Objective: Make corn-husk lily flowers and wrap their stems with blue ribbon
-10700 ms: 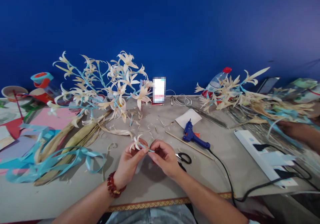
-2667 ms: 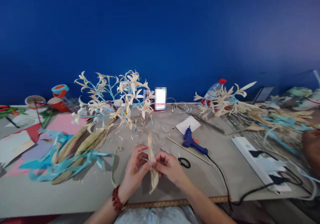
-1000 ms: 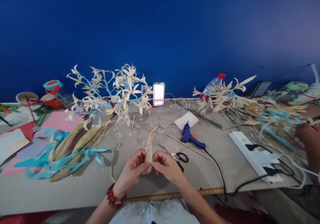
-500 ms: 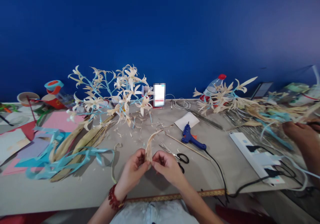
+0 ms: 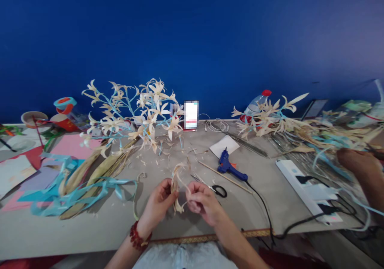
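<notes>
Close to the table's front edge, my left hand (image 5: 159, 202) pinches a curled bundle of dried husk strips (image 5: 174, 186) between thumb and fingers. My right hand (image 5: 203, 201), also pinched closed, grips a thin pale strip (image 5: 181, 181) that bows away from the bundle. The bundle's frayed lower end shows between the two hands. Just beyond my right hand lie black-handled scissors (image 5: 220, 190), partly covered by it. A thin wooden stick (image 5: 222, 174) rests behind the scissors, beside a blue glue gun (image 5: 230, 167) on its cord.
Pale husk flowers on blue stems (image 5: 157, 111) stand at back left, near a phone (image 5: 191, 115). Husk leaves (image 5: 103, 177) and blue ribbon (image 5: 120, 183) lie left. A white power strip (image 5: 300, 187) with cords sits right, by another person's hand (image 5: 354, 161). Scraps litter the middle.
My right hand has moved slightly right, away from my left, drawing out a thin strip. The bundle's top has dropped toward me and now curls. My left hand keeps its hold.
</notes>
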Demonstrator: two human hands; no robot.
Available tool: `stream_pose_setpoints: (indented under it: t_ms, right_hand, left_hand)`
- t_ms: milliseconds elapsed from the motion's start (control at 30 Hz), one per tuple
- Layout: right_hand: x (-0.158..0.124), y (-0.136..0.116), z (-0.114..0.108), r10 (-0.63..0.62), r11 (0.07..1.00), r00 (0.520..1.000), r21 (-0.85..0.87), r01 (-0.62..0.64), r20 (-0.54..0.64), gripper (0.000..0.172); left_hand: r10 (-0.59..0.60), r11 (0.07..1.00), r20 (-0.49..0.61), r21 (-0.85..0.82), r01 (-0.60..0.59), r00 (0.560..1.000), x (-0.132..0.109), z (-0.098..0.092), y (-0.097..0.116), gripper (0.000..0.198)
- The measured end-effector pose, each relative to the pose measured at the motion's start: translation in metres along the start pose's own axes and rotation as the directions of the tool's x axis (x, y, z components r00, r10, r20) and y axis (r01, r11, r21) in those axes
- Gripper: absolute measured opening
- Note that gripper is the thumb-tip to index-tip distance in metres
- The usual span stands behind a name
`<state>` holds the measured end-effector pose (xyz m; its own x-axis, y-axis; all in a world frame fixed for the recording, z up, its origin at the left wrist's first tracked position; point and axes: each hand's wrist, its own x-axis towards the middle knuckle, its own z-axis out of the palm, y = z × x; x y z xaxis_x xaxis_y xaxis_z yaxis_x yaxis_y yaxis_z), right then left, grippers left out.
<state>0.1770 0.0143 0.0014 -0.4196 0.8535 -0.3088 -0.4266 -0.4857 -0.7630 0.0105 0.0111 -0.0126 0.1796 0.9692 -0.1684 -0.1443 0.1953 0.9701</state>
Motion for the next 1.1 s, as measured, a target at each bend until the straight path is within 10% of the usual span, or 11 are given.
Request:
stream_pose_setpoints:
  t_ms: [167, 333, 567, 633, 867, 1033, 1100]
  right_hand:
    - [-0.030, -0.040, -0.027, -0.291, 0.940, 0.955, 0.205, 0.273, 0.062, 0.044]
    - [-0.055, -0.072, -0.056, -0.558, 0.791, 0.798, 0.147, 0.594, -0.227, 0.055]
    - [-0.026, -0.032, -0.047, -0.221, 0.968, 0.940, 0.057, 0.244, -0.261, 0.027]
    - [-0.016, -0.015, -0.040, -0.160, 0.978, 0.953, 0.088, 0.188, -0.257, 0.027]
    - [-0.003, 0.009, -0.011, -0.094, 0.984, 0.967, 0.125, 0.126, -0.237, 0.029]
    - [-0.008, 0.003, -0.025, -0.241, 0.949, 0.934, -0.267, 0.170, -0.264, 0.027]
    - [-0.015, -0.008, -0.049, -0.442, 0.739, 0.862, -0.645, 0.194, -0.248, 0.025]
  left_hand:
    - [0.145, 0.906, -0.110, 0.413, -0.087, 0.983, -0.001, -0.037, -0.003, 0.015]
    - [0.324, 0.538, -0.083, 0.836, -0.111, 0.942, -0.005, -0.104, 0.016, 0.020]
    - [0.475, 0.078, -0.056, 0.997, 0.021, 0.878, 0.001, -0.151, 0.043, 0.039]
    - [0.507, 0.113, -0.037, 0.993, -0.024, 0.861, 0.001, -0.131, 0.043, 0.037]
    - [0.239, 0.753, 0.218, 0.574, -0.323, 0.946, -0.003, -0.001, 0.020, 0.017]
    - [0.120, 0.909, 0.121, 0.386, -0.159, 0.985, 0.001, 0.016, 0.010, 0.023]
    - [0.069, 0.952, 0.072, 0.294, -0.087, 0.995, 0.003, 0.010, 0.007, 0.023]
